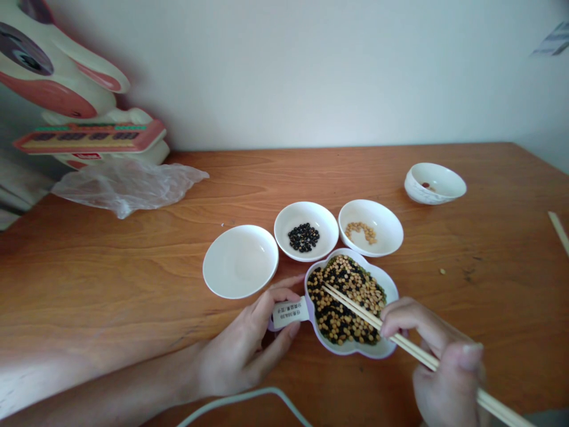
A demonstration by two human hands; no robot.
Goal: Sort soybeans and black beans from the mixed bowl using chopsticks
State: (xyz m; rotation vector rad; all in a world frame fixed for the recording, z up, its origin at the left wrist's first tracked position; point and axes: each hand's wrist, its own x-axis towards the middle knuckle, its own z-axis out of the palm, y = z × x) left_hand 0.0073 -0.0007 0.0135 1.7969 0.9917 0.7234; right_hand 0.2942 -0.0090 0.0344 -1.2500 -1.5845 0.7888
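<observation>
A pale flower-shaped dish (390, 286) near the table's front holds mixed black and yellow beans (344, 299). My left hand (249, 350) grips its labelled handle (290, 313) with thumb and fingers. My right hand (438, 362) is closed on a pair of wooden chopsticks (355, 307), whose tips rest in the bean mix. Behind the dish stand three white bowls: an empty one (240, 261), one with black beans (306, 231), and one with yellow beans (370, 228).
A fourth small white bowl (434, 182) sits at the back right. A crumpled clear plastic bag (127, 185) and a rabbit-shaped toy (66, 89) are at the back left. A loose stick (559, 230) lies at the right edge. A pale cable (249, 398) runs along the front.
</observation>
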